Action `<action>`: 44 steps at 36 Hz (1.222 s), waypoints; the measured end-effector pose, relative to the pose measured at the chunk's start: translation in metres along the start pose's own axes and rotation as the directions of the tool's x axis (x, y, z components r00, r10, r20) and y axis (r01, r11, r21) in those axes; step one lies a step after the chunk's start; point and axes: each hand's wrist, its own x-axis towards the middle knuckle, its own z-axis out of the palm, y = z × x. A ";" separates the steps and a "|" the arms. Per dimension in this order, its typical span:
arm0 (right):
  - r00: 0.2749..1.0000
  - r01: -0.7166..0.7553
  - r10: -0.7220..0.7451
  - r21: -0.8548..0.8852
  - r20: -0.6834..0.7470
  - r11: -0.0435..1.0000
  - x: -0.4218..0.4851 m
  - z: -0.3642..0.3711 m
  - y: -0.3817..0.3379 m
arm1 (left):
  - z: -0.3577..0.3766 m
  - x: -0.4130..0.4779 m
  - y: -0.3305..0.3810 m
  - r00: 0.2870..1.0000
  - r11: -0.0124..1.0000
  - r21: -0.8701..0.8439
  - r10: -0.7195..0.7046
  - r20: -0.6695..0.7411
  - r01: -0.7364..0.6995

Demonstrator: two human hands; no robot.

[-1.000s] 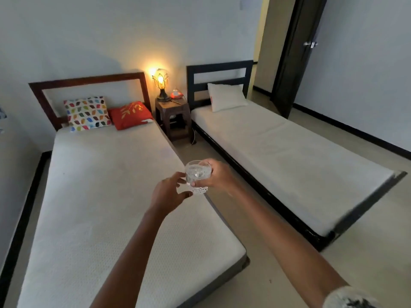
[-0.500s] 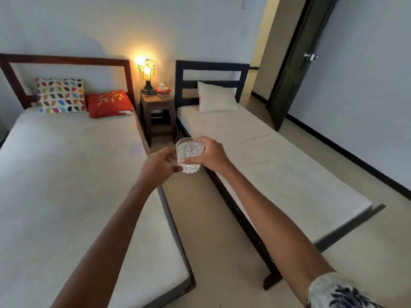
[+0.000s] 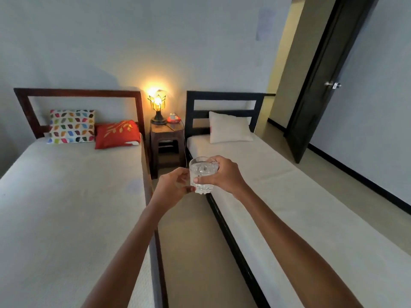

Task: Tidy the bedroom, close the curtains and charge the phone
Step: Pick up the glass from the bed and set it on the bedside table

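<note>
A clear glass tumbler is held out in front of me, above the aisle between two beds. My right hand wraps around its right side. My left hand touches its lower left side with the fingertips. Straight ahead stands a small dark bedside table with a lit lamp and a small red object with a thin cable hanging down. No phone or curtain is visible.
The left bed carries a multicoloured pillow and a red pillow. The right bed has a white pillow. A dark door stands open at the right. The narrow floor aisle runs to the table.
I have walked forward and turned into the aisle between the beds; the bedside table is now straight ahead and closer. Both hands stay on the glass.
</note>
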 end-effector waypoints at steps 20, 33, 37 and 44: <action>0.995 0.080 -0.082 0.032 0.049 0.996 0.334 -0.005 0.072 | 0.016 0.325 -0.049 1.000 0.991 0.136 -0.016 0.023 0.012; 0.977 0.131 -0.137 0.048 0.160 0.990 0.570 0.034 0.136 | 0.040 0.532 -0.130 0.995 0.982 0.164 -0.080 -0.064 0.090; 0.970 0.146 -0.155 0.061 0.188 0.987 0.639 0.050 0.143 | 0.037 0.589 -0.154 0.988 0.976 0.175 -0.108 -0.112 0.127; 0.946 0.203 -0.208 0.047 0.249 0.978 0.743 0.096 0.151 | 0.023 0.676 -0.221 0.971 0.952 0.230 -0.166 -0.172 0.203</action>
